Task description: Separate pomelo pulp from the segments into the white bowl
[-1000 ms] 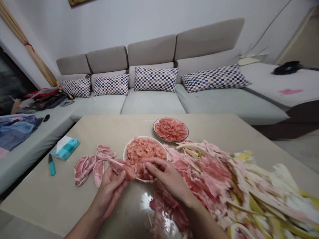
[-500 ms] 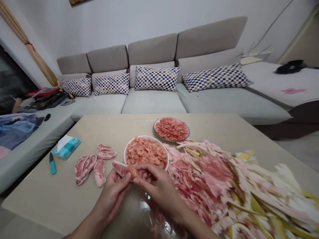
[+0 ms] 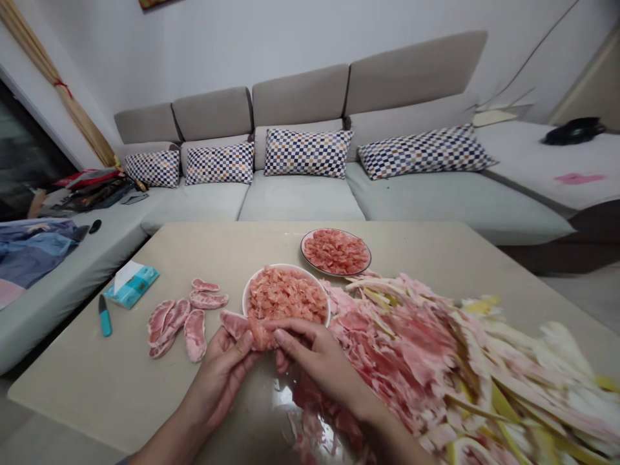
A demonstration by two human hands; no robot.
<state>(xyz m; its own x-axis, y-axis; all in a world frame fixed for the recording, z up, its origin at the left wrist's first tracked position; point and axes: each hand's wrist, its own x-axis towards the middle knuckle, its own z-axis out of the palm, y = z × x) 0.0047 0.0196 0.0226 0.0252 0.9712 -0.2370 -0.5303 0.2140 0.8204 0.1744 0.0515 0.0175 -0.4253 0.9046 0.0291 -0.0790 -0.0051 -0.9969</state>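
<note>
Between my two hands is a pomelo segment (image 3: 234, 325), its pink pulp bared at the right end and pale membrane still around the left end. My left hand (image 3: 227, 361) is closed on the membrane-covered end, thumb on top. My right hand (image 3: 310, 352) pinches at the bared end with thumb and fingers. Just behind the hands stands a white bowl (image 3: 245, 298) heaped with peeled pulp pieces. Several unpeeled pomelo segments (image 3: 195, 336) lie on the table left of the bowl. A big pile of pink membranes (image 3: 392, 349) lies right of my right hand.
Behind the bowl is a dark-rimmed plate (image 3: 305, 255) of pulp. White and yellow rind strips (image 3: 527, 374) spread over the table's right side. A teal-handled knife (image 3: 105, 321) and a blue tissue pack (image 3: 133, 287) lie at the left. A sofa (image 3: 300, 197) stands beyond the table.
My right hand has shifted slightly right along the pomelo segment, and more bared pulp shows between the hands. The whole view has moved a little.
</note>
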